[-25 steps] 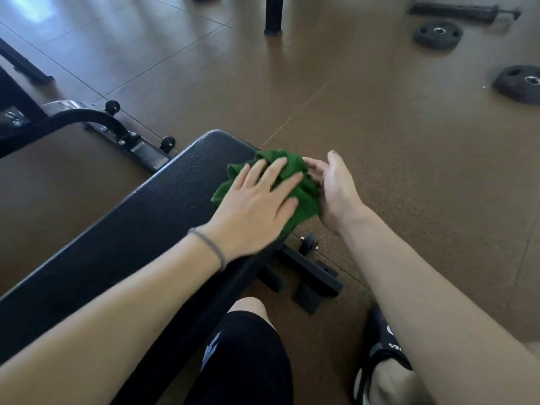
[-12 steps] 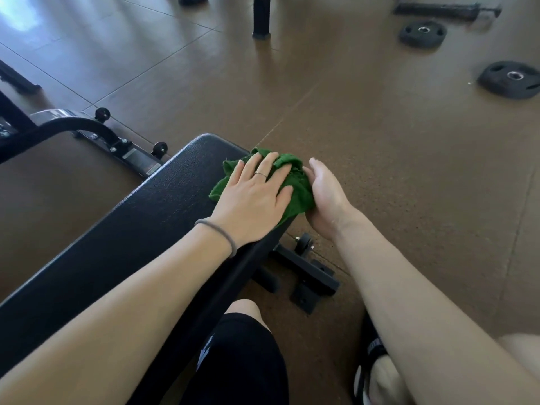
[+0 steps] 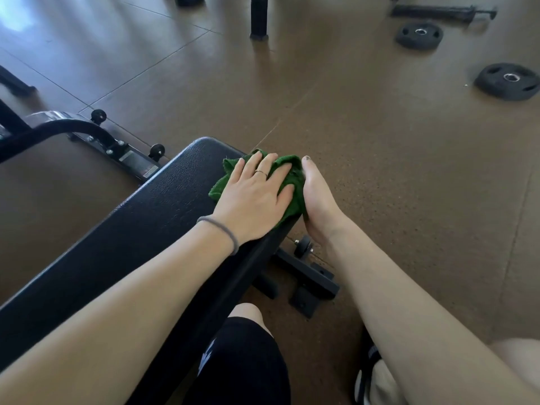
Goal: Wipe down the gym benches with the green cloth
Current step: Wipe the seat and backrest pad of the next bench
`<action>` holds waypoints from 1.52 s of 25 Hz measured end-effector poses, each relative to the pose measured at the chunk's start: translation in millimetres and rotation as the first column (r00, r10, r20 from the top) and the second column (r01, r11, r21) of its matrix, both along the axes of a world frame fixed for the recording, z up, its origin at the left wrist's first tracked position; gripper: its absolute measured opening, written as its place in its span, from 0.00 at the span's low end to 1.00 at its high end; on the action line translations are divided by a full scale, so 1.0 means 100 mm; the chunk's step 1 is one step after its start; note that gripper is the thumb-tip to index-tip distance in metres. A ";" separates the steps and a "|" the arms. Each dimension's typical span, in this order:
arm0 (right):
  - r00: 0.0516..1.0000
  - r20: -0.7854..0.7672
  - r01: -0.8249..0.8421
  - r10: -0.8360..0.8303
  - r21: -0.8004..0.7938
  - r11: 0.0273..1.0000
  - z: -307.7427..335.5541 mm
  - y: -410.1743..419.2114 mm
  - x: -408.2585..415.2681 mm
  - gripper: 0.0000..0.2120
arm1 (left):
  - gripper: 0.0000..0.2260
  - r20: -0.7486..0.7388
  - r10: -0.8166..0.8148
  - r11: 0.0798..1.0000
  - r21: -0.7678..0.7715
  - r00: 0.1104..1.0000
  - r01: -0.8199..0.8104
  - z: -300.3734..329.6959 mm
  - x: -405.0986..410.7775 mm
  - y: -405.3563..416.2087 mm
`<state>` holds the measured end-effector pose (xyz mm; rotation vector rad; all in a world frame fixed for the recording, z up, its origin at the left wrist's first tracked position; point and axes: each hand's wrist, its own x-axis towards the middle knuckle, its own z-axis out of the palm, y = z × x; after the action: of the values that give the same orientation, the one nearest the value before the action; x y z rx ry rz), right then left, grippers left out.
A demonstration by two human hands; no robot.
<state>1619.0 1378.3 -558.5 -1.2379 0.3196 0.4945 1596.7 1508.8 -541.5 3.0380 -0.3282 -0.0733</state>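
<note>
A black padded gym bench point(image 3: 140, 229) runs from the lower left toward the centre. Near its far right corner lies the crumpled green cloth point(image 3: 293, 185). My left hand point(image 3: 254, 200) presses flat on the cloth with fingers straight and spread. My right hand point(image 3: 318, 206) stands on edge against the bench's right side, touching the cloth where it hangs over; its fingers look straight, and its palm side is hidden.
The bench's black foot with a small wheel point(image 3: 309, 273) sits under my right forearm. Another machine's frame point(image 3: 87, 135) stands at left. Two weight plates point(image 3: 419, 35) point(image 3: 507, 81), a bar point(image 3: 441, 11) and a black post point(image 3: 258, 17) lie on the brown floor. My knee point(image 3: 248, 361) is below.
Both hands and the cloth have slid slightly back along the bench's right edge. My right hand has turned more on edge against the bench side.
</note>
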 end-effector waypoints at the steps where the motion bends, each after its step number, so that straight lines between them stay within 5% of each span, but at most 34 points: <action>1: 1.000 -0.007 -0.013 0.013 0.016 1.000 0.00 0.00 0.00 0.30 | 0.27 0.003 -0.021 1.000 -0.005 1.000 0.021 0.02 -0.12 0.06; 6: 0.999 0.010 -0.041 0.043 -0.150 0.988 -0.10 0.01 0.05 0.32 | 0.30 -0.015 -0.200 0.980 0.001 0.980 0.200 0.03 -0.64 0.29; 10: 0.999 0.004 -0.038 0.039 -0.103 0.994 -0.12 0.01 0.13 0.36 | 0.30 0.019 -0.126 0.990 -0.062 0.992 0.126 -0.02 0.02 0.20; 15: 0.993 0.032 -0.104 0.115 -0.241 0.965 0.00 0.04 0.28 0.37 | 0.21 0.171 -0.059 0.990 -0.119 0.983 0.080 -0.13 0.41 0.17; 18: 0.985 0.066 -0.137 0.160 -0.273 0.952 0.28 -0.04 0.42 0.33 | 0.14 0.108 0.057 0.974 -0.225 0.993 -0.031 0.05 0.51 0.08; 20: 0.970 0.078 -0.206 0.231 -0.246 0.947 0.59 -0.15 0.50 0.26 | 0.12 -0.099 0.255 0.799 -0.538 0.962 -0.267 0.35 0.57 -0.02; 22: 0.958 0.008 -0.282 0.288 -0.181 0.942 0.97 -0.27 0.59 0.16 | 0.13 -0.423 0.313 0.305 -0.803 0.850 -0.512 0.76 0.59 -0.18; 24: 0.937 -0.077 -0.347 0.340 -0.110 0.931 1.37 -0.42 0.64 0.19 | 0.16 -0.680 0.145 -0.084 -0.732 0.718 -0.676 1.18 0.58 -0.34; 26: 0.901 -0.183 -0.415 0.393 -0.107 0.903 1.82 -0.56 0.70 0.25 | 0.22 -0.831 -0.005 -0.204 -0.544 0.556 -0.814 1.63 0.57 -0.46; 30: 0.846 -0.337 -0.464 0.414 -0.078 0.883 2.73 -0.83 0.89 0.19 | 0.27 -0.914 -0.088 -0.135 -0.383 0.396 -0.914 2.56 0.69 -0.63; 38: 0.828 -0.430 -0.413 0.361 -0.030 0.910 4.25 -1.35 1.62 0.11 | 0.30 -0.925 0.024 0.050 -0.377 0.379 -0.925 4.27 1.40 -0.97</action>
<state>1780.8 1243.1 -133.3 -1.3168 0.4657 1.1173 1736.7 1411.4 -114.0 1.3916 0.7455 -0.7549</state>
